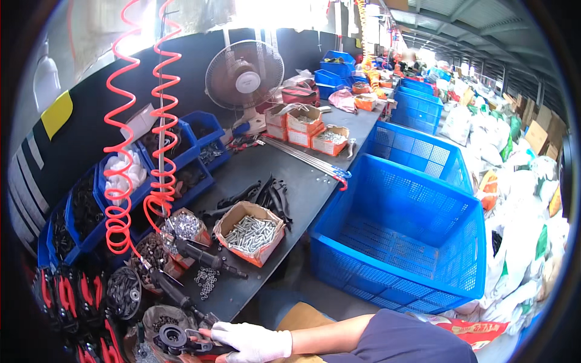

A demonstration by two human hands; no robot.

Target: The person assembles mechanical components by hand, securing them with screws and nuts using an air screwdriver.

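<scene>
One gloved hand (pixel 251 342) on black part (pixel 175 339) (btm left).

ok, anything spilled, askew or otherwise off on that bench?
A small cluster of loose silver washers lies bare on the dark benchtop, outside any box, just left of the cardboard box of silver bolts. The long metal rods lie diagonally with ends over the bench edge. Otherwise nothing stands out.

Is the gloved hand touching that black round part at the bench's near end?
Touching. The head view shows the gloved hand with fingers laid against the black round part, no gap between them.
</scene>
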